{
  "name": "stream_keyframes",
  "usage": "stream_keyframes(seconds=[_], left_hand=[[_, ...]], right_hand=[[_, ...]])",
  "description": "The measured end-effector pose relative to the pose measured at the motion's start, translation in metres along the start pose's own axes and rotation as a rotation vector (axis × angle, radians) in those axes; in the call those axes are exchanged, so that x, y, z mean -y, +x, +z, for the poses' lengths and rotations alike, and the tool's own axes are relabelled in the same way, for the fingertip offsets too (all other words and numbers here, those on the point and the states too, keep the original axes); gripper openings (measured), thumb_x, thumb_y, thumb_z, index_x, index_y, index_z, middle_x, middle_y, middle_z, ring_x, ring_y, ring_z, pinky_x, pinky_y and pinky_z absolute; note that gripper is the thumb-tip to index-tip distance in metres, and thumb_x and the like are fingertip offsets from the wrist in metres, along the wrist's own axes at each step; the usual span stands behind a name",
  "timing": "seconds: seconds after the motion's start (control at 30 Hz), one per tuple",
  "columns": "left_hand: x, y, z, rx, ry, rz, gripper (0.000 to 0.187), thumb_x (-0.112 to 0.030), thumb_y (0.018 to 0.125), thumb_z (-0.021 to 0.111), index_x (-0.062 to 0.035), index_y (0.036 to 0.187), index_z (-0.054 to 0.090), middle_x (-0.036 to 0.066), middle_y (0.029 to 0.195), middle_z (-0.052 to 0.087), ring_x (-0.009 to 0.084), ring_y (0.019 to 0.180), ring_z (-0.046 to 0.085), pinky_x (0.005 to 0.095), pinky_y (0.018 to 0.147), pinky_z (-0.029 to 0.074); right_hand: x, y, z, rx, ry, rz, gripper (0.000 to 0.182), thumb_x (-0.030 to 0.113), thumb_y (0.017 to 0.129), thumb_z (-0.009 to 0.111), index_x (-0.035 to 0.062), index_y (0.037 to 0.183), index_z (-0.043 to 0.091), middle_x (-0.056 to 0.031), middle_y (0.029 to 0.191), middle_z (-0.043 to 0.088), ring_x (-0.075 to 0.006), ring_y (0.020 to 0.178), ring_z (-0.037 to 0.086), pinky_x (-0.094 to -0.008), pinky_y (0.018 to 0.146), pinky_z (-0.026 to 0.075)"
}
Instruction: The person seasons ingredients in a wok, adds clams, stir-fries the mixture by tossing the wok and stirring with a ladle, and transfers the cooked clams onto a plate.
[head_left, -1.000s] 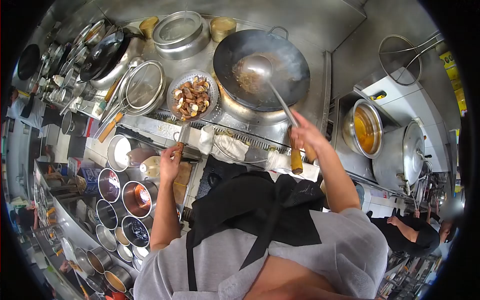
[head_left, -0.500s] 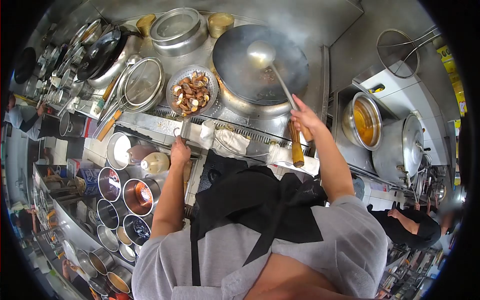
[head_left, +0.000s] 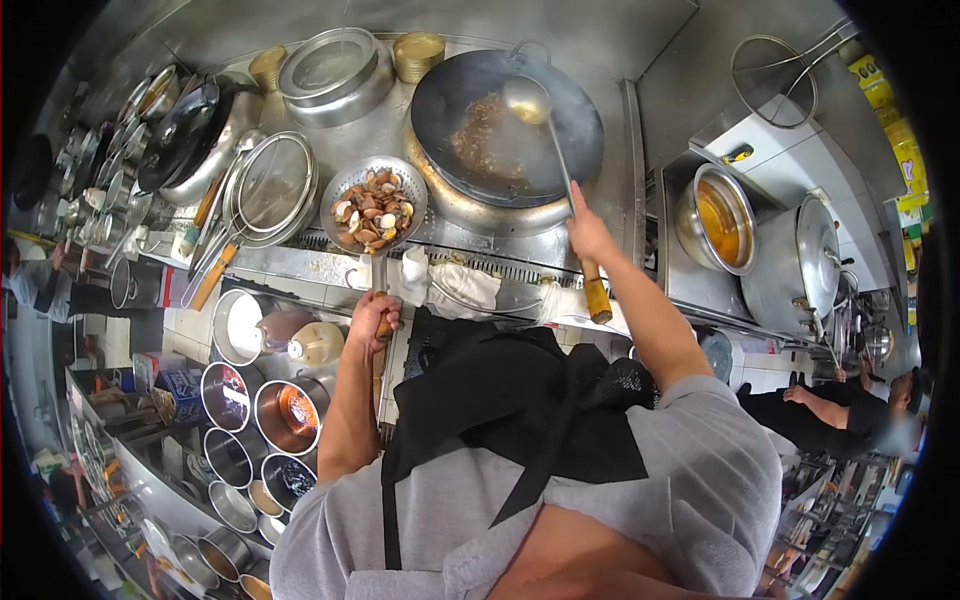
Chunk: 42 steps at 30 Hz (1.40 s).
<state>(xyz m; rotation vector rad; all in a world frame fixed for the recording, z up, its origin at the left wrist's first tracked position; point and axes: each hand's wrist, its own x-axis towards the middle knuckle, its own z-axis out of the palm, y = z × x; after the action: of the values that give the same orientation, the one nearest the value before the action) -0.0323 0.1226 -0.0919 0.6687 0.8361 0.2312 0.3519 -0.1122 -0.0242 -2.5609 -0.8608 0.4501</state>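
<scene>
My left hand point(head_left: 375, 318) is wrapped round the handle of a perforated strainer point(head_left: 420, 208), which holds a heap of brown clams point(head_left: 374, 212) above the stove's front edge. My right hand point(head_left: 592, 238) grips the long handle of a metal ladle point(head_left: 526, 100). The ladle's bowl hangs over a large dark wok point(head_left: 570, 135), tilted on its burner ring. Brown bits in a little sauce point(head_left: 486, 140) lie in the wok, and thin steam rises. A brush with a wooden handle point(head_left: 597, 298) lies just below my right hand.
Left of the strainer are wire sieves point(head_left: 275, 185) and a lidded pot point(head_left: 335, 75). Sauce pots point(head_left: 288, 415) stand at lower left. A bowl of orange liquid point(head_left: 722, 228) and a large lidded pot point(head_left: 795, 262) are on the right. Another person point(head_left: 825, 412) stands at far right.
My left hand has closed round the strainer's handle. The ladle's bowl and my right hand have shifted slightly in view. Less steam covers the wok, and its brown contents show more clearly.
</scene>
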Motion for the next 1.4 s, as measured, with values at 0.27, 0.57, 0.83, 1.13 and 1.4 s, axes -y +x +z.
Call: stream_keyframes(seconds=[0.27,0.57,0.83,1.13,1.4], left_hand=[[-0.027,-0.077,0.011,0.06,0.12,0.043,0.022,-0.004,0.085,0.056,-0.0044,0.104,0.043,0.004,0.068,0.046,0.0116,0.05,0.045,0.0265,0.042,0.042],[-0.09,-0.137,0.066,0.105,0.195,0.069,0.028,-0.005,0.084,0.058,-0.0037,0.108,0.043,0.003,0.067,0.045,0.0108,0.049,0.044,0.0257,0.041,0.041],[-0.099,-0.024,0.133,-0.006,0.54,0.23,0.039,-0.005,0.081,0.062,-0.0043,0.117,0.044,0.005,0.075,0.053,0.0108,0.049,0.05,0.0275,0.039,0.039],[-0.082,0.053,0.138,-0.492,1.09,0.759,0.074,-0.011,0.08,0.061,-0.0065,0.145,0.025,0.032,0.096,0.064,0.0498,0.09,0.062,0.0529,0.08,0.048],[-0.067,0.019,0.092,-0.129,0.313,0.456,0.049,0.001,0.083,0.057,-0.0071,0.127,0.038,0.009,0.077,0.056,0.0176,0.053,0.054,0.0334,0.044,0.046]], right_hand=[[0.036,-0.044,-0.064,0.569,0.963,0.277,0.074,0.007,0.095,0.05,0.0325,0.155,0.015,0.0,0.068,0.043,-0.0086,0.049,0.042,-0.0248,0.04,0.04],[-0.005,-0.069,-0.002,-0.046,-0.021,-0.049,0.076,0.009,0.093,0.052,0.03,0.155,0.013,-0.0116,0.069,0.057,-0.0218,0.059,0.059,-0.0389,0.05,0.048],[0.003,-0.007,0.003,0.335,0.506,0.073,0.081,0.013,0.091,0.053,0.0298,0.155,0.006,-0.0339,0.095,0.063,-0.0464,0.081,0.064,-0.0521,0.078,0.049],[-0.049,-0.04,0.015,-0.037,0.322,-0.023,0.086,0.006,0.089,0.054,0.0354,0.155,0.007,-0.0299,0.107,0.064,-0.0446,0.095,0.064,-0.0445,0.088,0.049],[-0.068,-0.04,-0.059,-0.139,-0.223,-0.01,0.085,0.011,0.09,0.053,0.0399,0.153,0.005,-0.0261,0.08,0.066,-0.0431,0.071,0.065,-0.0553,0.068,0.05]])
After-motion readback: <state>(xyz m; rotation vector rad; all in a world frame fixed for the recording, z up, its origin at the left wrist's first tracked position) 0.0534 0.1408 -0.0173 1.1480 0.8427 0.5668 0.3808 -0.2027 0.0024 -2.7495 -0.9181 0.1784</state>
